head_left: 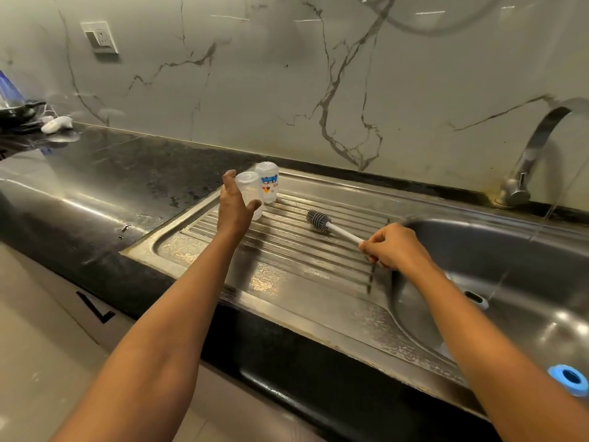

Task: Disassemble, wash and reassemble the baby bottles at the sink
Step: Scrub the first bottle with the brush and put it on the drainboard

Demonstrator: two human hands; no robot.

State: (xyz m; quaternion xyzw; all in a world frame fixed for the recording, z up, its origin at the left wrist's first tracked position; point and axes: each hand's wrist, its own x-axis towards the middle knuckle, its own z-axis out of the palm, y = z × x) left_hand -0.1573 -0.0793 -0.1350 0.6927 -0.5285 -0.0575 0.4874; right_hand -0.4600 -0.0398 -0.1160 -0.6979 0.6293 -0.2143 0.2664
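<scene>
A person is standing at a stainless-steel sink unit set into a glossy black stone counter (pixel 127 173), and both bare arms are reaching forward over it. Two baby bottle bodies are standing closed end up at the far left corner of the ribbed steel draining board (pixel 302 260), just beside each other. The nearer one is a plain clear plastic bottle (pixel 250 191), and the farther one is a clear plastic bottle with a printed colour label (pixel 268 186). The left hand (pixel 234 205) is holding the plain clear plastic bottle in a wide span, with the thumb crossing its near side and the fingers curving round its left side. One bottle brush is lying across the ribs to the right of the bottles, well apart from them. Its grey bristled silicone head (pixel 318 221) is pointing far and left, and its slim white handle (pixel 344 233) is running near and right. The right hand (pixel 392 248) is gripping the end of that handle tightly, fingers curled round it, at the left rim of the round steel basin (pixel 478 244). One blue plastic ring (pixel 569 378) is lying in the basin at the near right. One curved steel tap (pixel 522 173) is rising at the far right against the veined marble wall, and one white switch plate (pixel 99 38) is sitting high on the far left.
</scene>
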